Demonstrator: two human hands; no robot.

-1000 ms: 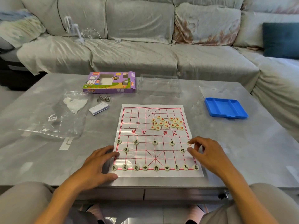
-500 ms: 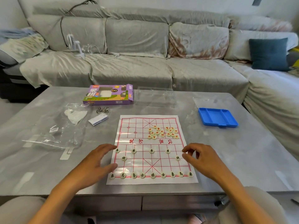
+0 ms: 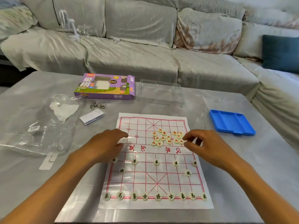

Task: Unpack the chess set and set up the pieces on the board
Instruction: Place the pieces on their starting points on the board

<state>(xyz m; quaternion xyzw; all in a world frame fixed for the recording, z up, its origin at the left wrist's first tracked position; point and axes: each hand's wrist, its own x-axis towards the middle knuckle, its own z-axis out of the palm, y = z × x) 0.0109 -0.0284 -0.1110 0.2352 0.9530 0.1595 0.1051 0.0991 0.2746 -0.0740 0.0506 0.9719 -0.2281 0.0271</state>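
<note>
— Starting from the near edge, what is seen on the board [image 3: 155, 206]?

— Nine black-lettered pieces [image 3: 158, 196] are counted along the nearest row, two cannons [image 3: 188, 173] on the row beyond, and five soldiers [image 3: 156, 162] ahead of those, one half hidden under the left wrist. Sixteen in all; that side is judged finished.

— And the hands?

— The left hand [image 3: 106, 143] is laid on the board's left margin by the river, fingers relaxed and together, nothing held. The right hand [image 3: 205, 146] is brought to the edge of the red pile [image 3: 168, 137], thumb and forefinger curled as if to pinch; whether a piece is yet gripped cannot be told.

— The step in hand?

— The red side is being begun. Roughly sixteen red pieces are heaped on the far half; each must be picked out singly and read.

— Beyond, on the counter [image 3: 242, 159]?

— One blue tray [image 3: 231, 125], one clear lid [image 3: 160, 92], one purple box [image 3: 105, 86].
</note>
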